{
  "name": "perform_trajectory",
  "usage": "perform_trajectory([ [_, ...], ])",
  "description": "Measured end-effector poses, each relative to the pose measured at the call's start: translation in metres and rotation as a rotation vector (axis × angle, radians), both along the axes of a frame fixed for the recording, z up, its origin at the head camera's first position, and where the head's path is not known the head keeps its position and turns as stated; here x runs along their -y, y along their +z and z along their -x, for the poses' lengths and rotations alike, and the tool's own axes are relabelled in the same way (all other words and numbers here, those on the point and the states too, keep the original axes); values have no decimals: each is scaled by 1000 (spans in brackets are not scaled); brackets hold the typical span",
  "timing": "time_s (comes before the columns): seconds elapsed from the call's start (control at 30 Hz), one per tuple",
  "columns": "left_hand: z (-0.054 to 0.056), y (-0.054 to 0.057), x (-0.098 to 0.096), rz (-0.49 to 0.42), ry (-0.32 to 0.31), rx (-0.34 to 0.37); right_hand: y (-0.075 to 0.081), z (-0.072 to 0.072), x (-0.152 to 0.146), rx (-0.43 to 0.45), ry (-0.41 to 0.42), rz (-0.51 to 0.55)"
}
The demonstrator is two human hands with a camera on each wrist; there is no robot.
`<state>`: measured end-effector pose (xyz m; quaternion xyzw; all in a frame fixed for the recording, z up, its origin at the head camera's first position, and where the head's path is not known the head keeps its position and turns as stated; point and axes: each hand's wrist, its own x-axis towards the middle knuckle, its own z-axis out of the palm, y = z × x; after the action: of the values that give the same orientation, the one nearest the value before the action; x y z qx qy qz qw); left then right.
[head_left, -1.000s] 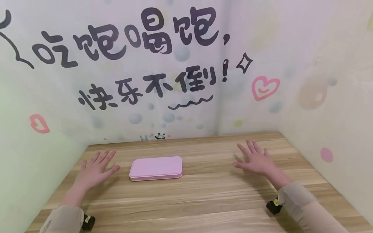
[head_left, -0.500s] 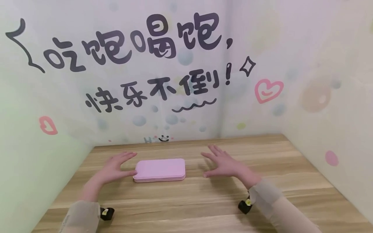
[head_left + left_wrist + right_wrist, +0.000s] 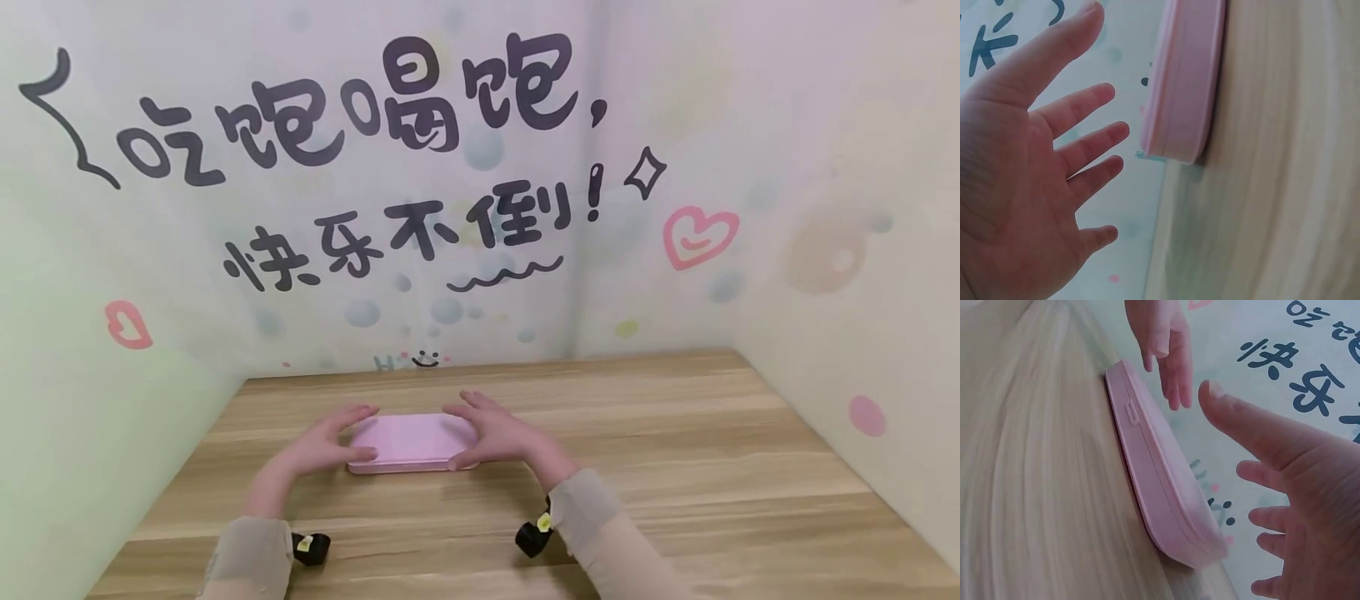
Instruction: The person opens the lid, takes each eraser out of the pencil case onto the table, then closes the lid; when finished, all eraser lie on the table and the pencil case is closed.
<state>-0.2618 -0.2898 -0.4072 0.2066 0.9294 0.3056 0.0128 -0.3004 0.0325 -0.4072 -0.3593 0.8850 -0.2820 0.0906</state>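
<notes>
Fingers (image 3: 1094, 142) on the left hand (image 3: 318, 446) were spread by one end of the case (image 3: 416, 437), which lay flat on the table (image 3: 420, 533), and the right hand (image 3: 504, 433), also spread, was at the other, neither pinching anything. IMO the trick was to close evenly from both ends so it wouldn't skid. Couldn't tell if either hand touched it, since they hid its ends from the head view and the left wrist view cut it off.

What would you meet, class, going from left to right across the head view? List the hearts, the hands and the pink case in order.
Plain pink heart, left hand, pink case, right hand, smiling pink heart.
</notes>
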Motion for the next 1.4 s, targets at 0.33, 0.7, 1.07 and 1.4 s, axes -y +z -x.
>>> perform_trajectory([
  [0.33, 4, -7, -6, -9, -1, 70, -9, 4, 22, -10, 1, -26],
  [0.7, 6, -10, -14, 60, 3, 57, -22, 4, 26, -43, -35, -35],
  [1.07, 2, -7, -17, 108, 10, 65, -28, 5, 30, -66, -63, -45],
  [1.4, 1, -7, -19, 135, 29, 60, -24, 1, 31, -95, -76, -79],
])
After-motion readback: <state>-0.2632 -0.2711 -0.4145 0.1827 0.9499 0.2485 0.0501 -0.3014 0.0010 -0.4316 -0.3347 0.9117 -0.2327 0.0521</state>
